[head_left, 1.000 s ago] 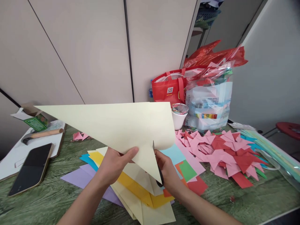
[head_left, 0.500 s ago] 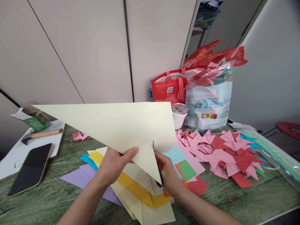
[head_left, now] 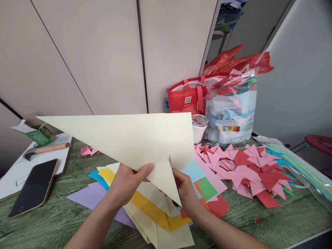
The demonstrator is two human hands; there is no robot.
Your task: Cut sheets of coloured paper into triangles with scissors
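A large cream sheet of paper [head_left: 124,135], folded into a triangle-like shape, is held up in front of me. My left hand [head_left: 129,181] pinches its lower edge, thumb on top. My right hand [head_left: 185,190] is closed around scissors [head_left: 175,203], mostly hidden behind the paper; a dark blade tip pokes up through the sheet. A cut runs upward between the lower flap and the part at the right. Below both hands lie cream paper sheets [head_left: 173,238] and a yellow sheet [head_left: 145,209], with purple paper [head_left: 86,197] to the left.
Folded pink and red paper pieces [head_left: 238,166] are heaped on the right. Behind them stand a plastic bag [head_left: 230,114], a red bag [head_left: 178,100] and a white cup [head_left: 199,133]. A phone [head_left: 33,186] and a hammer [head_left: 49,148] lie at left.
The right part of the cream paper has shifted slightly right and bulges a little more. The flap's lower tip has moved slightly down and right. Both hands stay nearly in place.
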